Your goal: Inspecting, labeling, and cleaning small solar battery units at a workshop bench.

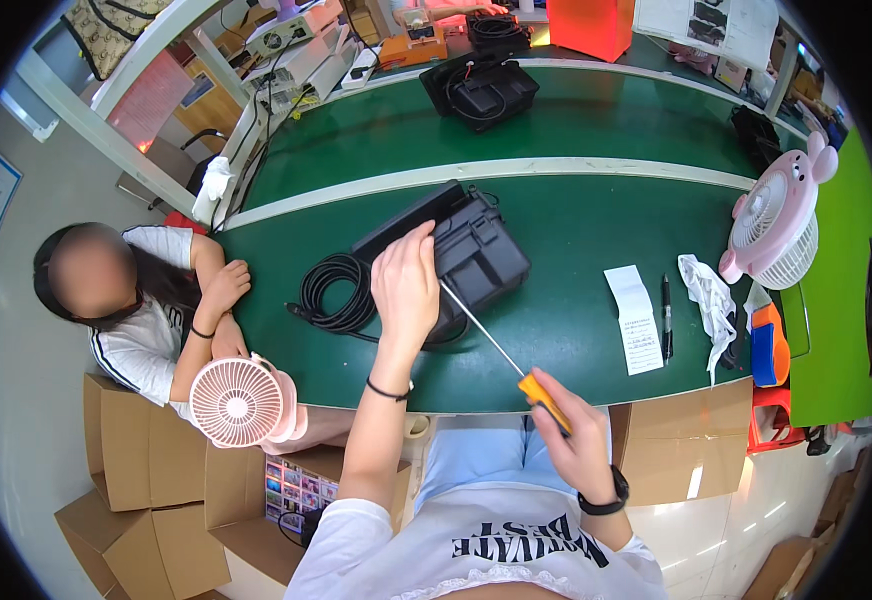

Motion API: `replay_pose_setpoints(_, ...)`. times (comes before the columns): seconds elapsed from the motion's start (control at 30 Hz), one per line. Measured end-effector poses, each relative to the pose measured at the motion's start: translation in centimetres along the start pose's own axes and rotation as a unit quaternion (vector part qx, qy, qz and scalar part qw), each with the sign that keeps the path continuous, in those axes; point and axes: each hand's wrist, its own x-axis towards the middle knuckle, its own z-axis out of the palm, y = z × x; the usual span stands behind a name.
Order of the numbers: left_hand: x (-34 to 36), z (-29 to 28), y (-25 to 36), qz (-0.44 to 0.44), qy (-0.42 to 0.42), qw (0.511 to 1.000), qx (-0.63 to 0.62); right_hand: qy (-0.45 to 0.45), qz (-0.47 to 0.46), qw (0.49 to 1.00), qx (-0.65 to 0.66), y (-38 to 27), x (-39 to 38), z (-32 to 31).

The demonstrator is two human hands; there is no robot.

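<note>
A black plastic device (pixel 483 247) with a housing and a long bar along its back lies on the green table (pixel 566 215). My left hand (pixel 406 275) grips its near left part, fingers bent over it and hiding some of it. My right hand (pixel 571 430) is closed on the yellow-and-black handle of a screwdriver (pixel 491 340), whose long shaft reaches up to the device beside my left hand; the tip's exact contact is hard to make out. A coiled black cable (pixel 331 300) lies left of the device.
A person (pixel 151 305) leans at the left behind a pink fan (pixel 236 400). Right are paper (pixel 634 320), a pen (pixel 666 320), crumpled white material (pixel 706 300) and another fan (pixel 766 215). Another black device (pixel 481 95) lies beyond the white rail (pixel 576 170). Cardboard boxes (pixel 136 450) stand below.
</note>
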Motion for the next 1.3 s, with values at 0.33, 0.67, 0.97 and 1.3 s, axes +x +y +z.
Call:
replay_pose_setpoints(0.33,-5.8,-3.3,1.4,0.211,0.033,0.977,0.008,0.197,0.015,0.963,0.182,7.0,3.8,-0.8)
replay_pose_setpoints(0.67,-13.5,-3.6,4.9,0.229,-0.013,0.969,0.089,0.238,0.004,0.948,0.213,9.6,5.9,2.1)
replay_pose_setpoints(0.97,-10.1,-3.8,5.2,0.221,-0.007,0.968,0.120,0.231,0.074,0.955,0.171,8.1,7.2,0.9)
replay_pose_setpoints(1.3,-0.1,-1.7,-5.2,-0.030,0.088,0.939,0.331,0.206,0.018,0.978,0.004,12.0,5.4,-1.4)
